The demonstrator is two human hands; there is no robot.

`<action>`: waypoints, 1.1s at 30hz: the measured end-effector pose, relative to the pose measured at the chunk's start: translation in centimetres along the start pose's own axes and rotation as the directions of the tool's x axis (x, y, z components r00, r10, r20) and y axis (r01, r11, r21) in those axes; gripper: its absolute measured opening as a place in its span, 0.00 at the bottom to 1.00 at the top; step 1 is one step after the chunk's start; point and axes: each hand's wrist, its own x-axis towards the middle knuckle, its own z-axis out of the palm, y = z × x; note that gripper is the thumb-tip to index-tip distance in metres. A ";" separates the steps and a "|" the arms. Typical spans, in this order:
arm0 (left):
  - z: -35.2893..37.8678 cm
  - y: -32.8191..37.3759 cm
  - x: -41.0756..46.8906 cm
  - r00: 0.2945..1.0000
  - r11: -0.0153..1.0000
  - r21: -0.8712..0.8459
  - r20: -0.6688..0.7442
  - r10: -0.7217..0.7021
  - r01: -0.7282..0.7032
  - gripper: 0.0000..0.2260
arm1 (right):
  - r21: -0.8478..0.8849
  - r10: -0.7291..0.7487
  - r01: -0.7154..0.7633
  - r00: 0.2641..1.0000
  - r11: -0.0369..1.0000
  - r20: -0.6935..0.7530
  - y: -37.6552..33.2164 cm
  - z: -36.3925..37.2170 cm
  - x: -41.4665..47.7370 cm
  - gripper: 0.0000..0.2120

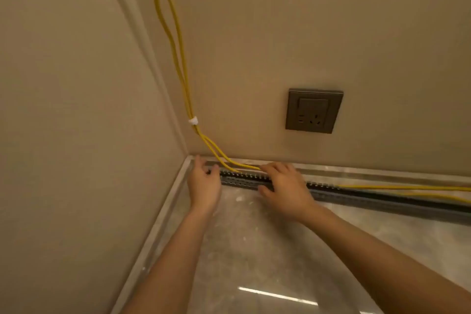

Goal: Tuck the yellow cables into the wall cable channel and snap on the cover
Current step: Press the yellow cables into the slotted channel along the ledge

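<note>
Pressing my right hand [283,190] flat on the cable channel [244,180], fingers over the yellow cables [178,58]; my left hand [204,183], loosely open, rests beside at the channel's end.

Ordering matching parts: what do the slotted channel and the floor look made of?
The cable channel: probably grey plastic with a matte look, going by its thin comb-like slotted fingers; painted metal can't be ruled out. The floor: polished stone or glazed tile, with marbled grey veining and a sharp light reflection.
</note>
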 end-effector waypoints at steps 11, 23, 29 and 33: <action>2.5 -0.6 1.5 1.000 0.999 -0.051 0.012 -0.004 0.005 0.12 | -0.064 -0.100 0.104 0.993 0.993 0.062 2.7 1.4 -0.2 0.22; -1.4 -3.3 -6.5 0.997 0.999 -0.025 0.064 0.044 -0.042 0.14 | -0.078 -0.187 0.183 0.981 0.980 -0.056 2.3 1.7 -7.2 0.19; -2.9 -2.5 -7.8 0.997 0.997 -0.064 0.069 0.042 -0.037 0.14 | -0.036 -0.195 0.195 0.981 0.980 -0.003 1.7 1.3 -7.9 0.20; -3.2 -0.7 -7.8 0.994 0.955 -0.278 0.062 -0.090 0.104 0.13 | -0.098 -0.151 0.150 0.988 0.984 -0.009 1.3 0.8 -6.5 0.17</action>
